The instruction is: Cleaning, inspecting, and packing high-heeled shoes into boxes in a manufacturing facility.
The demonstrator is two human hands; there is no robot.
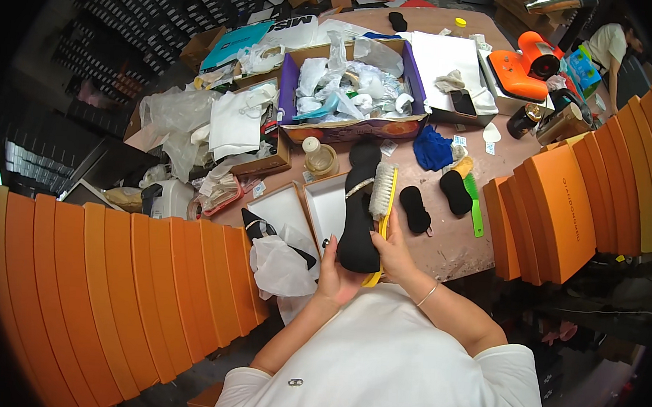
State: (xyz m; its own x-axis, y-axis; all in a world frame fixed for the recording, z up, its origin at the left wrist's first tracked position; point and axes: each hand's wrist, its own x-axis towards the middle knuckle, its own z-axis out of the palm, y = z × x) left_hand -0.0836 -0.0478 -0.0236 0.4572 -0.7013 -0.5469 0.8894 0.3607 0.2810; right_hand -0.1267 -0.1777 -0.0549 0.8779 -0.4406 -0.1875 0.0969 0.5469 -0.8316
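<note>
closest to me is the white shirt (390,371), and both forearms rise from it to meet over the table edge (457,260). my left hand (334,273) is cupped under the bottom end of a tall black boot (360,209), fingers wrapped around it so it stands up away from me. my right hand (390,246) is closed around the yellow handle of a brush (383,196), whose pale bristles lie against the boot's right side. i judge the boot light and soft, a fuzzy surface that would give under pressure, so holding low at the firm end looks right. just left of my left hand lie crumpled white wrapping paper (281,264) and an open white box (326,207). right of the brush hand lie two black shoe inserts (415,209) and a green comb (474,205). orange boxes (557,210) stand well to either side.
</note>
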